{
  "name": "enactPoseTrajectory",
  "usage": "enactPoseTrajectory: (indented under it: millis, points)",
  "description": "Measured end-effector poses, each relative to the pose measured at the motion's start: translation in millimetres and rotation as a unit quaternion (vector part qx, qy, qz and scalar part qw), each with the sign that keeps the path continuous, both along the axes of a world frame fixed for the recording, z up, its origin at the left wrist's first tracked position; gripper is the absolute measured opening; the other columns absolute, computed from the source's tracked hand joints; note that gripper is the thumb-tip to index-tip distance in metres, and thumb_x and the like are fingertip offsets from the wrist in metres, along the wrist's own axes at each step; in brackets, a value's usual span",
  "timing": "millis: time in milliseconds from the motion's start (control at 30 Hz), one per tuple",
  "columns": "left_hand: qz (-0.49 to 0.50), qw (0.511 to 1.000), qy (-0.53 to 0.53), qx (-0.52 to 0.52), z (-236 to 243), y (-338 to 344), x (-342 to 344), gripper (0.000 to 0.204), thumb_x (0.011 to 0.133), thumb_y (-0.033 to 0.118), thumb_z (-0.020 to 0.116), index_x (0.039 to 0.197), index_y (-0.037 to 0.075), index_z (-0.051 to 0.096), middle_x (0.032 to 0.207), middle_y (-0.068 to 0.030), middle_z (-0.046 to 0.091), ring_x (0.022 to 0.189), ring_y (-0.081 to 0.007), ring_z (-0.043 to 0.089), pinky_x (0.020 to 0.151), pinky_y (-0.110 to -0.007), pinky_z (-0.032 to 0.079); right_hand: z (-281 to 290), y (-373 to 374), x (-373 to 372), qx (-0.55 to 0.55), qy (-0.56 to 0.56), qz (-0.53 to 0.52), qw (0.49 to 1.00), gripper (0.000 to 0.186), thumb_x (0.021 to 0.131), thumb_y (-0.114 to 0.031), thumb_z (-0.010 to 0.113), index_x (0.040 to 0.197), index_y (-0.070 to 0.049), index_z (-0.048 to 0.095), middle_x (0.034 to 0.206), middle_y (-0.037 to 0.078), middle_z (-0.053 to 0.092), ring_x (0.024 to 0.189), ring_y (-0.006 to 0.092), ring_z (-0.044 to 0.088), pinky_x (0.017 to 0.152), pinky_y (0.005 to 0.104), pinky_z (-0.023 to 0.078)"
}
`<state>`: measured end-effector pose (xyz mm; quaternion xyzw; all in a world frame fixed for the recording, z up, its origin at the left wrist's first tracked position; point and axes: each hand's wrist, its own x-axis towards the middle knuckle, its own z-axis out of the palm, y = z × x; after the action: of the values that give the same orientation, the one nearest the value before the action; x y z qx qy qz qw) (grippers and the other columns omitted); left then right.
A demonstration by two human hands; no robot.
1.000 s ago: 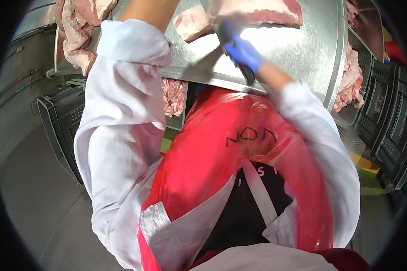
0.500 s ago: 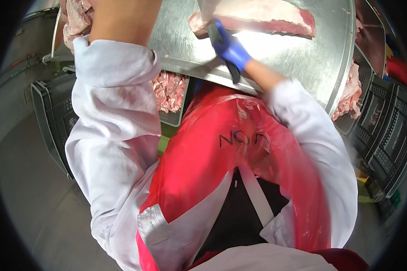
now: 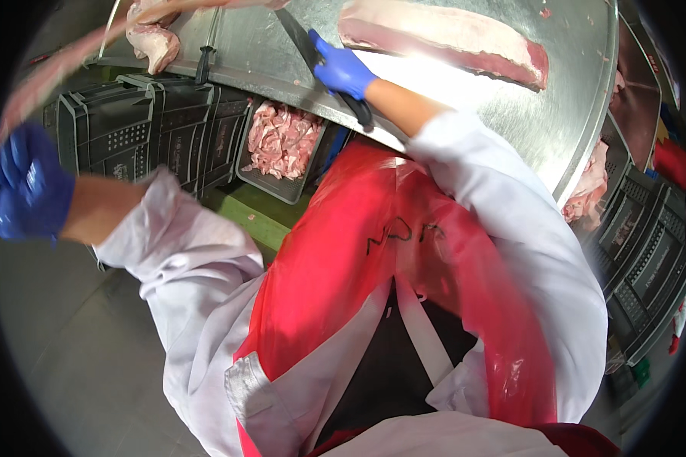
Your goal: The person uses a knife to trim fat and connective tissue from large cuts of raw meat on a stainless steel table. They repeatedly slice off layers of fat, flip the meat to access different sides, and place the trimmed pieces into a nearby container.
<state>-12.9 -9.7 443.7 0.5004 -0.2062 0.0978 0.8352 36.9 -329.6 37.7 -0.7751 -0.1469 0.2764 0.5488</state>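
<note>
At the far left my left hand [image 3: 27, 183], in a blue glove, is closed around the end of a long pale-pink strip of meat [image 3: 61, 65]. The strip stretches up over the table's edge and runs along the top of the picture. My right hand [image 3: 347, 74], also blue-gloved, grips a knife [image 3: 299, 39] over the table's near edge; its dark handle pokes out below the hand and its blade points up and left, its tip close to the strip. Right of that hand, a long slab of meat [image 3: 442, 38] with a white fat layer lies on the metal table [image 3: 503, 114].
A sharpening steel [image 3: 204, 65] and a piece of meat [image 3: 156, 42] lie at the table's left. Below the edge stands a crate of meat trimmings [image 3: 282, 141] beside dark crates [image 3: 145, 126]. More meat [image 3: 589, 190] and dark crates [image 3: 640, 244] are at the right.
My left hand has swung down and left from above the table, pulling the strip taut. The right hand with the knife has shifted left, away from the slab.
</note>
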Motion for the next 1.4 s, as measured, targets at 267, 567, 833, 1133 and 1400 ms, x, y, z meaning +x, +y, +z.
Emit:
enactPoseTrajectory:
  millis: [267, 567, 833, 1133, 1400]
  points:
    - [0.431, 0.445, 0.311, 0.721, -241, 101, -124, 0.024, 0.087, 0.016, 0.060, 0.094, -0.004, 0.072, 0.106, -0.0253, 0.072, 0.094, -0.0407, 0.070, 0.079, -0.043, 0.054, 32, -196, 80, -0.127, -0.080, -0.113, 0.982, 0.087, 0.086, -0.039, 0.071, 0.160, -0.027, 0.027, 0.109, 0.020, 0.071, 0.088, 0.0300, 0.073, 0.079, 0.0440, 0.057]
    - [0.133, 0.773, 0.419, 0.459, -461, -214, 66, 0.044, 0.084, 0.040, 0.072, 0.086, -0.005, 0.069, 0.082, -0.0206, 0.071, 0.077, -0.0315, 0.068, 0.074, -0.041, 0.052, -5, -244, 105, -0.246, -0.119, -0.198, 0.941, 0.077, 0.091, -0.022, 0.059, 0.160, -0.032, 0.027, 0.098, 0.022, 0.073, 0.081, 0.0305, 0.073, 0.077, 0.0407, 0.057]
    - [0.200, 0.811, 0.336, 0.436, -511, -227, 122, 0.032, 0.083, 0.030, 0.068, 0.089, -0.002, 0.071, 0.085, -0.0229, 0.071, 0.081, -0.0369, 0.069, 0.076, -0.042, 0.053, -2, -240, 13, -0.257, -0.088, -0.224, 0.936, 0.077, 0.091, -0.013, 0.057, 0.161, -0.021, 0.026, 0.097, 0.022, 0.073, 0.070, 0.0297, 0.070, 0.072, 0.0410, 0.057]
    - [0.246, 0.853, 0.336, 0.315, -522, -219, 103, 0.015, 0.089, 0.015, 0.071, 0.085, 0.002, 0.065, 0.068, -0.0014, 0.062, 0.062, -0.0085, 0.055, 0.057, -0.028, 0.047, 32, -99, 61, -0.305, -0.088, 0.049, 0.947, 0.070, 0.094, -0.021, 0.057, 0.156, -0.041, 0.031, 0.100, 0.026, 0.070, 0.088, 0.0439, 0.068, 0.084, 0.0492, 0.053]
    - [0.270, 0.836, 0.326, 0.349, -505, -221, 89, 0.016, 0.088, 0.020, 0.069, 0.091, 0.004, 0.067, 0.073, -0.0093, 0.067, 0.065, -0.0204, 0.064, 0.067, -0.036, 0.053, 13, -166, 66, -0.214, -0.016, 0.155, 0.964, 0.056, 0.098, -0.027, 0.054, 0.153, -0.024, 0.044, 0.102, 0.023, 0.071, 0.090, 0.0351, 0.069, 0.086, 0.0419, 0.052]
